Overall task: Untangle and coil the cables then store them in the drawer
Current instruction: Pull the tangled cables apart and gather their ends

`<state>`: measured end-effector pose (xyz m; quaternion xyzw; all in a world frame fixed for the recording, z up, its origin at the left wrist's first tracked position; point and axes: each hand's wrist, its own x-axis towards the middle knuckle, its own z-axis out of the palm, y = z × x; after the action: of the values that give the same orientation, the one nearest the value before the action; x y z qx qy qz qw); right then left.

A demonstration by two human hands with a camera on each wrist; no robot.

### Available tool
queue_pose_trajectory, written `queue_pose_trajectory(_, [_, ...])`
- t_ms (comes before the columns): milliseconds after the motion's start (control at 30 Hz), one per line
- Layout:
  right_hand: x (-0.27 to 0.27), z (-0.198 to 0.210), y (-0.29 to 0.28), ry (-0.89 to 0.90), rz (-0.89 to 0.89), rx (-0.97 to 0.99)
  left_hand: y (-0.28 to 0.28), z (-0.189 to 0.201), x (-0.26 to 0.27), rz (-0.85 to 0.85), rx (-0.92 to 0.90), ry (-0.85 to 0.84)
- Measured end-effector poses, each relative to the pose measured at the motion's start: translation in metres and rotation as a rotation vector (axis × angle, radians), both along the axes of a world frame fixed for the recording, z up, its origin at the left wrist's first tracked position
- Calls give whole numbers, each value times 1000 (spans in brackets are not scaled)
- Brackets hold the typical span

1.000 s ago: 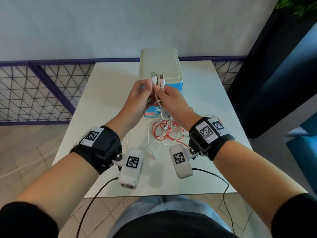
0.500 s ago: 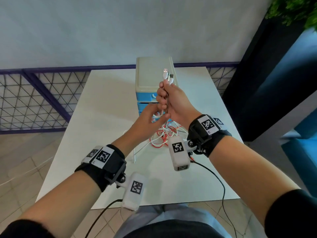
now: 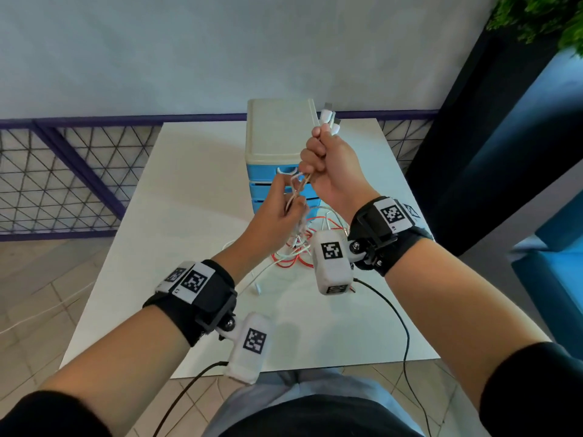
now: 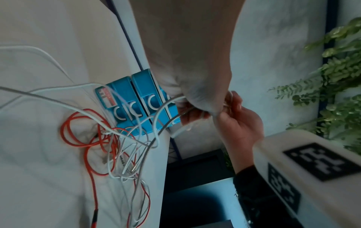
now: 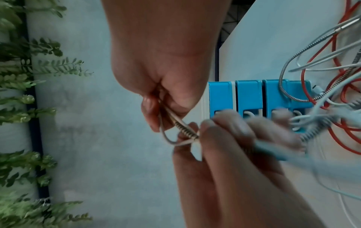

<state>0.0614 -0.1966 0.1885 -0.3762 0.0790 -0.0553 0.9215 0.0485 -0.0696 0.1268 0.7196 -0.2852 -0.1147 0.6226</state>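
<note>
My right hand (image 3: 318, 162) is raised in a fist round a white cable and a braided cable, whose two plugs (image 3: 329, 119) stick up above the fist. Just below it my left hand (image 3: 288, 209) pinches the same strands (image 5: 185, 131) where they leave the fist. From there the cables hang down to a tangle of red, white and braided cables (image 4: 109, 146) lying on the white table (image 3: 189, 190). Behind the hands stands a small drawer unit (image 3: 277, 134) with a beige top and blue drawers (image 5: 248, 95), all closed.
A purple-framed mesh railing (image 3: 63, 171) runs behind the table's left side and a dark panel (image 3: 473, 137) stands at the right. Green plant leaves (image 4: 336, 74) hang near the wall. Black wrist-camera leads (image 3: 397, 313) trail off the table's near edge.
My right hand has taken both plug ends into its fist and lifted them higher. My left hand has let go of the plugs and slid down the strands below the fist.
</note>
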Motion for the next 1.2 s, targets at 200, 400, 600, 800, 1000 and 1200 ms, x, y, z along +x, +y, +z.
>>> queue_pose_trajectory(200, [-3,-5,-14,33,-45,-193,32,-18,10,-64,340,-171])
queue_pose_trajectory(400, [-9,-13,-12,36,-142,-213,57,-47,23,-63,698,-440])
queue_pose_trajectory(600, [-8,8,-25,10,-167,-233,94,-81,30,-21,919,-293])
queue_pose_trajectory(800, [-7,10,-23,26,-263,-687,104,-80,40,49,1106,-386])
queue_pose_trajectory(1000, [-6,-1,-22,46,-383,-1088,116,-85,42,122,1305,-448])
queue_pose_trajectory(1200, [-1,7,-27,45,-451,-1083,139,-83,54,142,1491,-255])
